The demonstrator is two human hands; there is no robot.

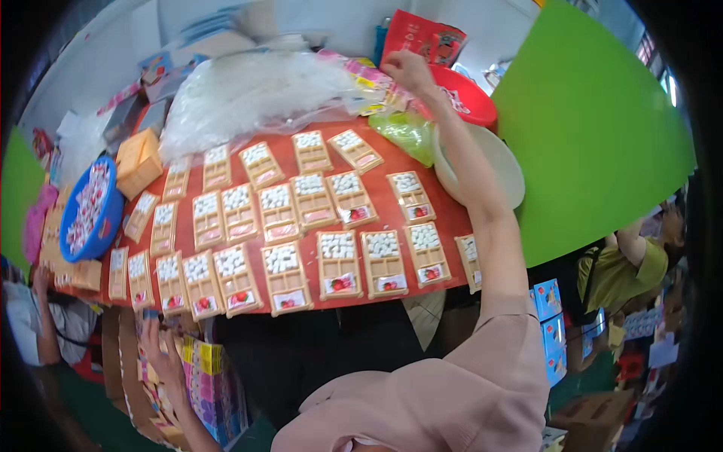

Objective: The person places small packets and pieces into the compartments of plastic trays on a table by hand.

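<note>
My right hand point(409, 71) is stretched out to the far side of the table, its fingers curled together beside a red printed bag point(425, 38) and pink-and-yellow printed packaging point(380, 81). Whatever it may hold is hidden. Low at the left, my left hand point(160, 352) has its fingers extended, just below the table's front edge and over a cardboard box point(124, 361) with printed packs point(215, 384). Between my arms, rows of beige compartment trays point(343, 275) hold small white pieces; several also contain a strawberry-printed card point(341, 284).
Clear plastic bags point(256, 94) heap at the back. A blue basket point(94, 211) of small wrapped pieces stands left, near stacked beige trays point(138, 162). On the right are a red basin point(471, 98), a pale bowl point(508, 166) and a green panel point(595, 128). Other people sit at both sides.
</note>
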